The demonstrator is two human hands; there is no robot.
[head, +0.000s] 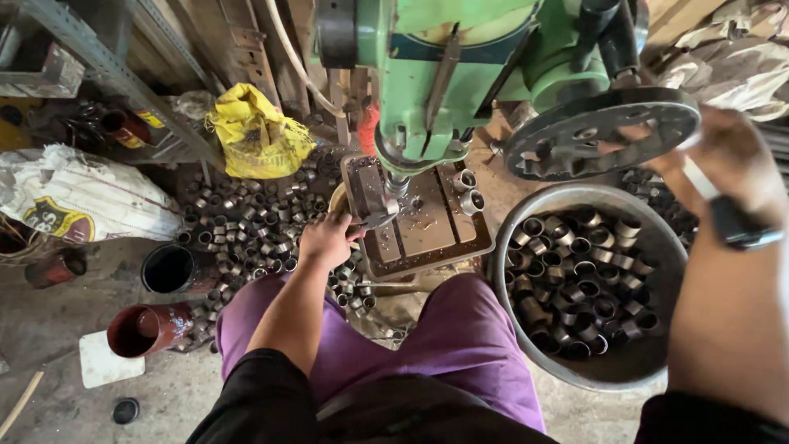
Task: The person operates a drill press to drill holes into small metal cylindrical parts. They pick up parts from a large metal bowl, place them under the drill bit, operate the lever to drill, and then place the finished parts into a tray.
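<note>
Short grey metal ring sits under the green drill press spindle on its brown slotted plate, pinched by the left hand fingers. Right hand wraps the black spoked feed wheel; beside it, a metal basin holds more rings.

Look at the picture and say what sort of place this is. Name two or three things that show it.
Most likely a small metalworking workshop. A green drill press stands over a work table, where the left hand steadies a piece. The right hand is at its black feed wheel. Short metal rings fill a basin and litter the floor.
</note>
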